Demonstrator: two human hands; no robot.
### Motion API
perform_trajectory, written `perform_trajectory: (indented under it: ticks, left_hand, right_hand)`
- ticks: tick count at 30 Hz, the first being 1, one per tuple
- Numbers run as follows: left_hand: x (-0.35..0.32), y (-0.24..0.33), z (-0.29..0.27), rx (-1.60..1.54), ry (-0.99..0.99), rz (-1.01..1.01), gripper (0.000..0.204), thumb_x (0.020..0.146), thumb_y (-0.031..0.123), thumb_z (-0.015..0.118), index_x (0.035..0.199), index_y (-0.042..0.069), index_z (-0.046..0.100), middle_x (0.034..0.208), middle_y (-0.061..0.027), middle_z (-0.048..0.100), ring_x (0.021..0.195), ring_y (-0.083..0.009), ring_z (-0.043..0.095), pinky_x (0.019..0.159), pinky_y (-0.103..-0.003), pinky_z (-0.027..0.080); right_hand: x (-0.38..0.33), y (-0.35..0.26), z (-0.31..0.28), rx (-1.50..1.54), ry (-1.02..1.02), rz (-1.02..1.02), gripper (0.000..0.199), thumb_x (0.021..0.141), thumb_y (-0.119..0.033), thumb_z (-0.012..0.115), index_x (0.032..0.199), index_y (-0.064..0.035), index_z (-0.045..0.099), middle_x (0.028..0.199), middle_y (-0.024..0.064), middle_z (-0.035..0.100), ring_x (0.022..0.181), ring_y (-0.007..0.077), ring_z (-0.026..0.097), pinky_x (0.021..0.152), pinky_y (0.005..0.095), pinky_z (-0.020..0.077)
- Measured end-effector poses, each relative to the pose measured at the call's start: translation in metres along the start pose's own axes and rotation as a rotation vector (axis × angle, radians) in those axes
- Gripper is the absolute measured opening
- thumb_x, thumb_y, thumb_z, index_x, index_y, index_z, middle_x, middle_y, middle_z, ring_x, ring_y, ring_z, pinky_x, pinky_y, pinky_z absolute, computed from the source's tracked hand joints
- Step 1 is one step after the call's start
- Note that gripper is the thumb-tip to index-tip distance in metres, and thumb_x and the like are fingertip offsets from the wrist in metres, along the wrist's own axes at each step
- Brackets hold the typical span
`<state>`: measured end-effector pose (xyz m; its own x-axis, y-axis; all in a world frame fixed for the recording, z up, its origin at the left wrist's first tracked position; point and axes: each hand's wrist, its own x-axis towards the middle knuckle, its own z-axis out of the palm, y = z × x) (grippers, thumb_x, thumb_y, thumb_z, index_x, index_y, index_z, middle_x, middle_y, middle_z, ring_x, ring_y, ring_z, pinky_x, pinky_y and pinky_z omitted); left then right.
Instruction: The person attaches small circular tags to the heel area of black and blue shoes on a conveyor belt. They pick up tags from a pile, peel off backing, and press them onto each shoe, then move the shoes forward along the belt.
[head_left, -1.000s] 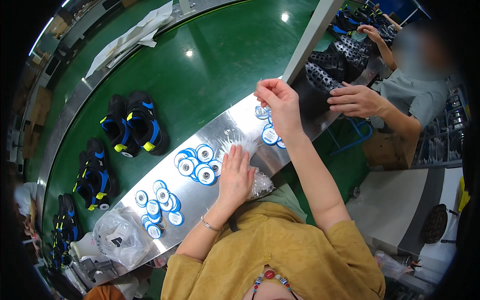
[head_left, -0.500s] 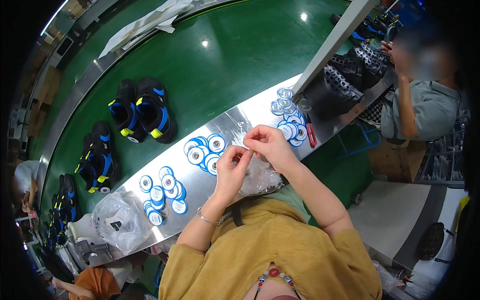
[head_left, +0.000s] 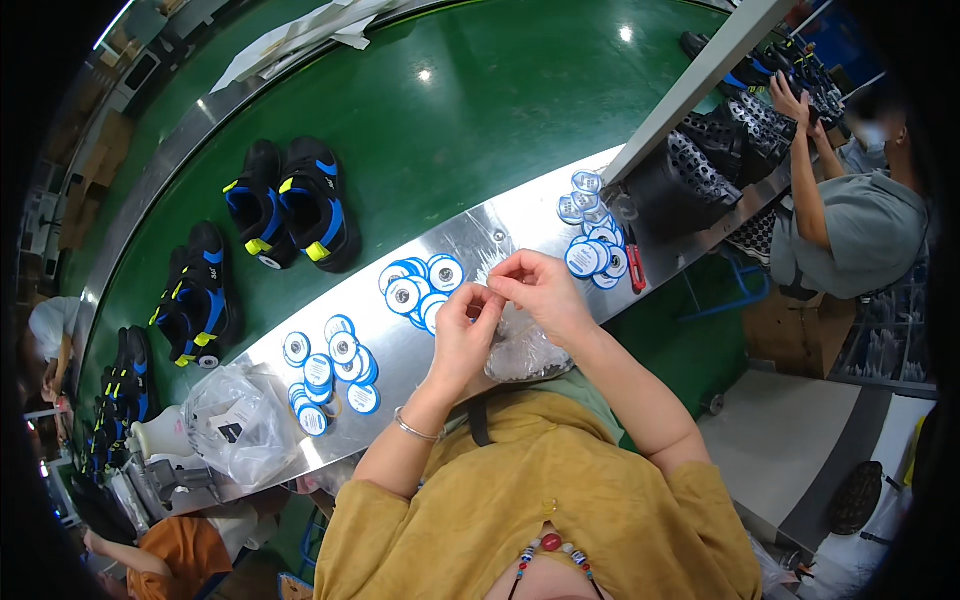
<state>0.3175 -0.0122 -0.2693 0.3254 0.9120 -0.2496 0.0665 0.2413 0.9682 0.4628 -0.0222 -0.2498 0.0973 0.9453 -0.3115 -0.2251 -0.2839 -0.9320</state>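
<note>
My left hand [head_left: 462, 332] and my right hand [head_left: 537, 287] meet over the shiny metal ledge [head_left: 500, 225], fingertips pinched together on a small clear plastic piece [head_left: 495, 282] that is too small to make out. A crumpled clear plastic bag [head_left: 522, 350] lies under my right wrist. Round blue-and-white tags lie in groups on the ledge: one cluster [head_left: 418, 288] just left of my hands, another [head_left: 330, 372] further left, a third [head_left: 592, 235] to the right.
Pairs of black-and-blue shoes [head_left: 295, 205] ride the green conveyor belt [head_left: 480, 110]. A red-handled tool [head_left: 636, 282] lies by the right tags. A plastic bag [head_left: 235, 425] sits at the ledge's left end. Another person [head_left: 850, 225] handles black soles at right.
My right hand came back from the far-right tag cluster to the middle of the ledge. Both hands now pinch together above the clear bag.
</note>
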Motion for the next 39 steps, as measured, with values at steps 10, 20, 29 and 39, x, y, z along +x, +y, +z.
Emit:
perform_trajectory:
  ticks: [10, 20, 29, 39]
  left_hand:
    - [0.004, -0.007, -0.011, -0.167, -0.029, -0.033, 0.010, 0.092, 0.006, 0.059, 0.084, 0.002, 0.055, 0.078, 0.0001, 0.058, 0.069, -0.0045, 0.049, 0.061, -0.020, 0.040]
    - [-0.005, 0.010, -0.049, -0.259, 0.091, -0.010, 0.009, 0.094, 0.003, 0.055, 0.087, 0.003, 0.051, 0.086, -0.0065, 0.062, 0.078, -0.0121, 0.060, 0.073, -0.025, 0.050]
    - [-0.012, 0.013, -0.049, -0.272, 0.074, -0.019, 0.010, 0.095, 0.004, 0.055, 0.087, 0.002, 0.050, 0.085, -0.0066, 0.061, 0.079, -0.0119, 0.059, 0.074, -0.026, 0.050]
    - [-0.013, 0.015, -0.051, -0.390, 0.049, -0.162, 0.010, 0.097, 0.010, 0.056, 0.091, 0.004, 0.050, 0.083, -0.0067, 0.061, 0.057, -0.0061, 0.050, 0.049, -0.017, 0.037]
  right_hand:
    - [0.006, 0.002, 0.000, -0.018, -0.001, 0.056, 0.011, 0.087, -0.008, 0.067, 0.095, 0.0000, 0.066, 0.081, 0.0015, 0.064, 0.067, 0.0060, 0.055, 0.058, 0.0201, 0.0437]
    - [0.017, 0.004, -0.005, 0.186, -0.014, -0.037, 0.010, 0.090, -0.009, 0.062, 0.096, -0.0006, 0.063, 0.083, 0.0052, 0.064, 0.073, 0.0105, 0.058, 0.065, 0.0232, 0.0469]
    - [0.025, 0.002, 0.039, 0.068, -0.197, 0.159, 0.020, 0.092, -0.018, 0.064, 0.103, -0.0009, 0.064, 0.084, 0.0009, 0.062, 0.072, 0.0067, 0.054, 0.063, 0.0208, 0.0440]
    - [0.031, 0.007, 0.042, 0.150, -0.161, 0.195, 0.013, 0.090, -0.015, 0.066, 0.090, -0.0023, 0.070, 0.079, 0.0005, 0.063, 0.070, 0.0067, 0.054, 0.062, 0.0206, 0.0427]
